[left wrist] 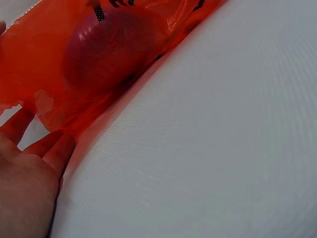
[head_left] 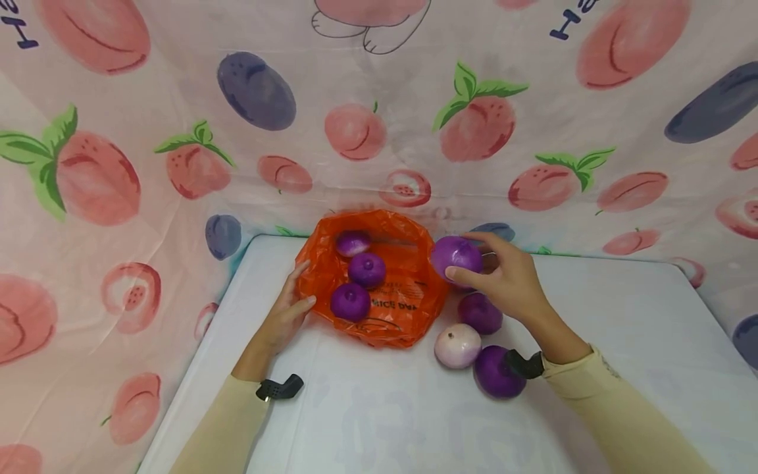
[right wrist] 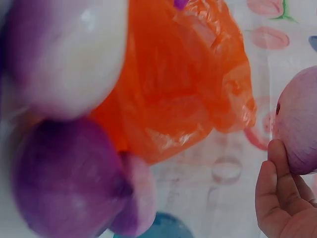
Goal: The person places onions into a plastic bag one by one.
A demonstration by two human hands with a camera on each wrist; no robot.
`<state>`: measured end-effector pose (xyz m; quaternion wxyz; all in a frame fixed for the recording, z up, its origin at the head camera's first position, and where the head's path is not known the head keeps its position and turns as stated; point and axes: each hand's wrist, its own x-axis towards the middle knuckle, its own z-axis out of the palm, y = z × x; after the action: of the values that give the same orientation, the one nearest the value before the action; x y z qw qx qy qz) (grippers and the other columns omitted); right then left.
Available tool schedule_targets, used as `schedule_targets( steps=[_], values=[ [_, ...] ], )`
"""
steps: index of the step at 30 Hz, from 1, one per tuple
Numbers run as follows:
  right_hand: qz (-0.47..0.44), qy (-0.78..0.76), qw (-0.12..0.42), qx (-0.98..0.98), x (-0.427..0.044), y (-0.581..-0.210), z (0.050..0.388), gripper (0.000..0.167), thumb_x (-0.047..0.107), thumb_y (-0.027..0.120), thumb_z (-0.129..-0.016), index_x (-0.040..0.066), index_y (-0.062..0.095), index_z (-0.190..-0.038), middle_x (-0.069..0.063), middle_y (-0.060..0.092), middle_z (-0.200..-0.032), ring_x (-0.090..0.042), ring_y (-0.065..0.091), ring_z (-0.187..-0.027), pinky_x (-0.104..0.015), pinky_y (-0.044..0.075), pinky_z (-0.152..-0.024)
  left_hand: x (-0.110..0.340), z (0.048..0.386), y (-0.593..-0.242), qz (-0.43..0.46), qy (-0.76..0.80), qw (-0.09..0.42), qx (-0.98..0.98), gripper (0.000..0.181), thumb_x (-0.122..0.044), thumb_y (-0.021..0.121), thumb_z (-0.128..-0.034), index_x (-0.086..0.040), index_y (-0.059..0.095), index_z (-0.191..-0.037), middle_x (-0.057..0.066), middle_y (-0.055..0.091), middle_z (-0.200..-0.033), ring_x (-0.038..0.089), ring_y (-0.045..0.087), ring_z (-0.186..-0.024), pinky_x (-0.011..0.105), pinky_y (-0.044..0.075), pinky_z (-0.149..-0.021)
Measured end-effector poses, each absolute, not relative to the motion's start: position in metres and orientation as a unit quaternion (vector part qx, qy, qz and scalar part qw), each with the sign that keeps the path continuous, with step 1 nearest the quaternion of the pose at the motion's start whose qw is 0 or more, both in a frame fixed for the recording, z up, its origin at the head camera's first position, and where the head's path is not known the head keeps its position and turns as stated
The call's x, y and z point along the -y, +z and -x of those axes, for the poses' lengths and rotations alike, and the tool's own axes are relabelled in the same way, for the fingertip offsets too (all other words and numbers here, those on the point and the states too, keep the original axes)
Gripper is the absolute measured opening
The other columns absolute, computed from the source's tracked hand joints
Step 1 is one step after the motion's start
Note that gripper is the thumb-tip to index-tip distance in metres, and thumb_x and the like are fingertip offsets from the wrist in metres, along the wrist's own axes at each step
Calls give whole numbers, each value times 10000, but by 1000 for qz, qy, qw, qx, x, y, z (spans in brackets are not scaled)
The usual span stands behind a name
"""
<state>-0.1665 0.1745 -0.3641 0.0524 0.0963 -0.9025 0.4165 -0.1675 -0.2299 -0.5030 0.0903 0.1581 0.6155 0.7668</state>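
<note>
White table (head_left: 385,421), three onions (head_left: 350,302) bagged, three loose, right hand (head_left: 510,278) holding one

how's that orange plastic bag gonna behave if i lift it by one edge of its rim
The orange plastic bag will probably flop and crumple, since its film looks thin and wrinkled. It may sag, with purple onions weighing it down inside. They could roll out, being round and near its wide-open mouth.
</note>
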Motion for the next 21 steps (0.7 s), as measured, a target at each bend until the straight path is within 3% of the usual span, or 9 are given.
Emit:
schedule_targets(
  steps=[7, 13, 21],
  values=[
    [-130, 438, 35, 889, -152, -359, 169, 643, 487, 855, -790, 318, 617, -1364, -49, 699, -1233, -250, 746, -961, -414, 638, -737, 231, 168, -503, -161, 766, 88, -616, 739, -37, 484, -1007, -240, 147, -1632, 103, 104, -1697, 220, 272, -1512, 167, 382, -1144],
    [-165, 438, 47, 883, -130, -362, 170, 653, 448, 866, -789, 287, 621, -1372, -30, 688, -1283, -243, 735, -991, -447, 627, -835, 231, 167, -503, -160, 770, 89, -611, 737, -21, 470, -1010, -231, 139, -1634, 103, 99, -1696, 185, 296, -1490, 173, 384, -1146],
    [-194, 453, 50, 869, -105, -363, 172, 665, 451, 869, -785, 280, 627, -1381, 14, 676, -1320, -218, 714, -997, -410, 628, -813, 231, 168, -506, -164, 771, 86, -609, 738, -27, 480, -1012, -215, 131, -1635, 122, 99, -1689, 163, 314, -1474, 172, 383, -1146]
  ],
)
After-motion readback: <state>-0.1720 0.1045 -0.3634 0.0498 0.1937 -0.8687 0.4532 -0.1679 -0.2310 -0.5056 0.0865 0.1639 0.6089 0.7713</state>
